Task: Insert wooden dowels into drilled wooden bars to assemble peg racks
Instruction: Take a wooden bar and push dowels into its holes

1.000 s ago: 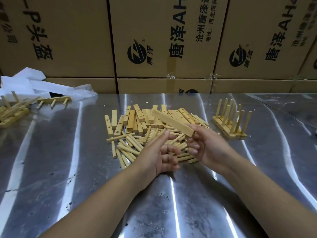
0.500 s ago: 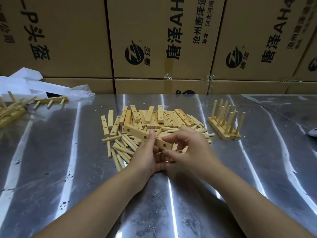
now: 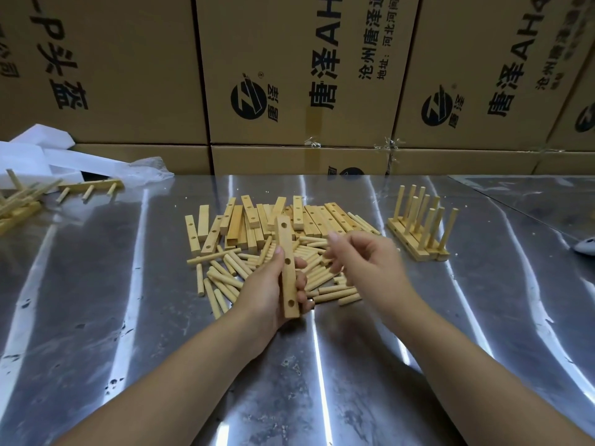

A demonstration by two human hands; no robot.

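— One finished rack (image 3: 90,187) lies far left on the shiny, scuffed steel table (image 3: 96,317): a square bar with three round pegs. Left of it I see a heap (image 3: 19,207) of more, too tangled to count.

— And centre?

— Dozens of pale square bars (image 3: 257,220) and smooth round dowels (image 3: 225,278), loosely piled. Above the near edge, the left hand (image 3: 267,294) wraps fingers and thumb round one drilled bar (image 3: 287,268), nearly upright, three holes facing me.

— Right hand?

— The right hand (image 3: 370,265) is just beside it, over the dowels. Its fingers are loosely curled and blurred; I see nothing in them. Further right, racks (image 3: 418,226) stand together, roughly nine pegs upright.
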